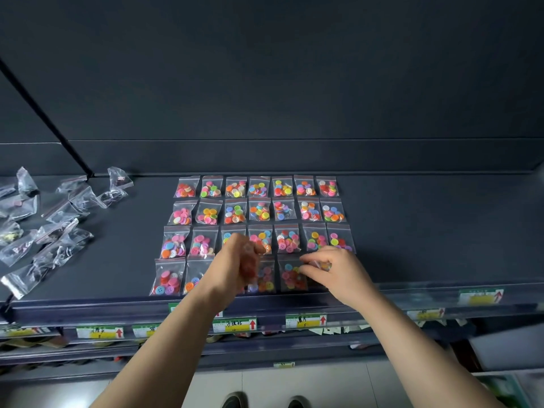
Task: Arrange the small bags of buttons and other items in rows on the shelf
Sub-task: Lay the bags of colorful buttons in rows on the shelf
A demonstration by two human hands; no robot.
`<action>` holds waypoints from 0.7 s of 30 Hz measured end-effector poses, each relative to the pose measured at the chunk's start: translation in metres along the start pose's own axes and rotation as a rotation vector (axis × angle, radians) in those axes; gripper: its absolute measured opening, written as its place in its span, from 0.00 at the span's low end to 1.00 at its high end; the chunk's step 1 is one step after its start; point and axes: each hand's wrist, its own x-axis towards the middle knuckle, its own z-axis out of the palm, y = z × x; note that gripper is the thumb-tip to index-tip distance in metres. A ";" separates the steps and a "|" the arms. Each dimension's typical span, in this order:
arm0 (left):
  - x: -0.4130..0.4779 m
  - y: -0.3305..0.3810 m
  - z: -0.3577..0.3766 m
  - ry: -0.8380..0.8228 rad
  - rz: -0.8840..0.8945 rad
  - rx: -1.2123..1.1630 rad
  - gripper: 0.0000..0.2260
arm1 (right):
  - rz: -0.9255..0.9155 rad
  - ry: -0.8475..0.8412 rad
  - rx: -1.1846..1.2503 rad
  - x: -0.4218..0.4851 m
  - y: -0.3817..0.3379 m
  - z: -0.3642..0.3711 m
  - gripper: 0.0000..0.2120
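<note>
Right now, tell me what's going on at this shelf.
A person is laying small button bags in rows on a dark shelf. Three back rows of seven are full. The right hand pinches one bag at the front row's right end. The left hand, blurred, hovers over that row's middle with fingers curled; whether it holds anything is unclear. A pile of clear bags lies at the left.

A dark grey shelf [426, 225] runs left to right, backed by a far panel [294, 83] of the same grey. A thin black bar [44, 113] slants down at the far left. A clear strip [412, 293] on the near edge holds green and yellow labels [481, 297] with red arrows. Lower shelves [294, 346] sit beneath, above pale floor tiles [294, 387].
</note>
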 end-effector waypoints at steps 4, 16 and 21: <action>0.002 0.006 0.009 -0.028 0.037 -0.149 0.10 | 0.047 0.027 0.292 -0.008 -0.011 -0.020 0.06; -0.001 -0.001 0.055 -0.032 0.190 -0.045 0.07 | 0.145 0.107 0.499 -0.012 -0.009 -0.041 0.03; -0.005 -0.003 0.062 -0.105 0.208 0.115 0.04 | 0.151 0.075 0.455 -0.011 -0.004 -0.043 0.06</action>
